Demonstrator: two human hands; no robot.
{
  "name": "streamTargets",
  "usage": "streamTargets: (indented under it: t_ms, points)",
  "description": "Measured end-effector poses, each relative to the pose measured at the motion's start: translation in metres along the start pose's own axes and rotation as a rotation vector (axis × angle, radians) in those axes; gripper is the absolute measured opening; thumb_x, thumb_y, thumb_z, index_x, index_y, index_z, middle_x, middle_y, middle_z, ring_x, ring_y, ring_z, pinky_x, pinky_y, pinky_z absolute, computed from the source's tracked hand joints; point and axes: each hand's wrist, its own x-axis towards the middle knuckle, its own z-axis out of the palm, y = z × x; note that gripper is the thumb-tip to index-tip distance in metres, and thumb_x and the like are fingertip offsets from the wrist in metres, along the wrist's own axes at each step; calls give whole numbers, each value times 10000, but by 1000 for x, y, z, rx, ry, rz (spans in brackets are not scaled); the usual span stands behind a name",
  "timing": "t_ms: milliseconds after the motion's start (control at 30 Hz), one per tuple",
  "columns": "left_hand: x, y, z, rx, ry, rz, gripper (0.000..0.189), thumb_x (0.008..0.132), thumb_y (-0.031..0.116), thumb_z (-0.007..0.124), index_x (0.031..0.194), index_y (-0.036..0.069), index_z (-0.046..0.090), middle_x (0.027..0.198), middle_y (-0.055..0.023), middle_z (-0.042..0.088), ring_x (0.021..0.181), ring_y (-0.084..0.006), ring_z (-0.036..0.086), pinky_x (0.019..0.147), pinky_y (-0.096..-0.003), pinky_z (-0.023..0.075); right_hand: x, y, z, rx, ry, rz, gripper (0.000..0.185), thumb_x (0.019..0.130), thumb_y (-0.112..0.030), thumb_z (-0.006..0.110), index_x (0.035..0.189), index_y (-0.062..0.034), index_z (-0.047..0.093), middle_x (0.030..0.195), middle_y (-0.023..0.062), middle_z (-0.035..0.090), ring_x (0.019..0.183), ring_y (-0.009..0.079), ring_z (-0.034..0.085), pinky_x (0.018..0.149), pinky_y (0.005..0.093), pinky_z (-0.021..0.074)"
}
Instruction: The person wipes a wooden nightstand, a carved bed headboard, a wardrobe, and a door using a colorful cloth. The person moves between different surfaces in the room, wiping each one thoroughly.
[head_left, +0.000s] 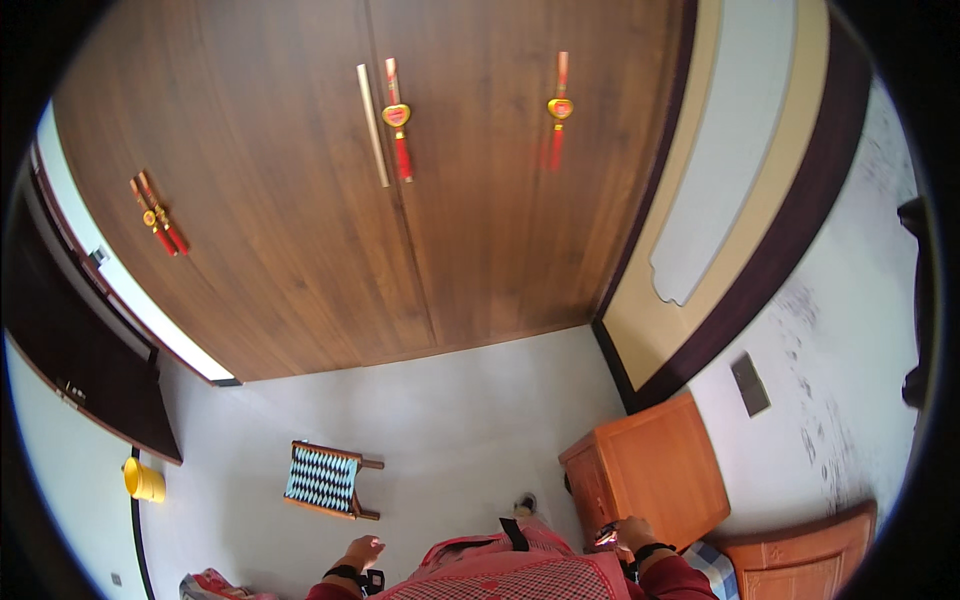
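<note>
My left hand (364, 552) hangs at the lower middle, beside the pink checked apron (502, 577). I see nothing in it, but its curled fingers are too small to make out. My right hand (634, 533) holds a small shiny object (606, 535), dark and reddish, whose kind I cannot tell. That hand appears just in front of the orange-brown wooden bedside cabinet (664, 472). Both wrists wear black straps. Ahead stands a tall brown wooden wardrobe (315, 247), its doors closed, with red and gold ornaments (396, 116) hanging on the handles.
A folding stool (322, 478) with a woven blue-and-black seat stands on the pale floor left of centre. Near the dark door (82, 360) is a yellow bucket (144, 480). A wooden bed panel (799, 559) is at lower right, patterned fabric (217, 585) at lower left.
</note>
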Motion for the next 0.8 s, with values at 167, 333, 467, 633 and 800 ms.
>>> streamTargets:
  t_ms: [167,333,467,633,800]
  points:
    - [13,-33,10,6,-63,-63,528,926,475,562,1213,37,624,1188,-127,673,1132,-291,618,959,-371,485,62,-30,-45,-83,-89,-51,324,867,-336,616,1147,-199,704,1161,82,691,1105,293,644,928,413,501]
    - [27,-41,-28,-165,-29,-276,513,923,480,549,1217,68,634,1188,-119,675,1135,-291,617,962,-369,482,152,-81,-110,-176,-55,-230,317,882,-341,603,1113,-156,717,1187,95,679,1102,316,641,889,431,524]
    - [49,-29,-72,-126,134,-235,478,912,471,539,1207,110,644,1165,-99,688,1114,-283,630,946,-373,494,212,-131,-228,-204,6,-474,227,874,-281,594,1017,-177,736,1118,109,692,1044,318,652,866,443,523]
    - [99,5,-125,-172,239,-52,471,900,418,575,1227,82,618,1142,-118,688,1079,-298,642,917,-387,503,212,-267,-461,-177,642,-796,117,791,-240,623,810,-194,729,931,107,672,895,325,626,763,459,503]
    - [112,10,-172,-365,187,-218,463,896,402,600,1228,80,618,1151,-106,690,1096,-282,639,908,-387,505,133,-417,-661,-15,1305,-1204,83,826,-171,623,816,-137,698,1026,65,621,1029,317,541,867,465,444]
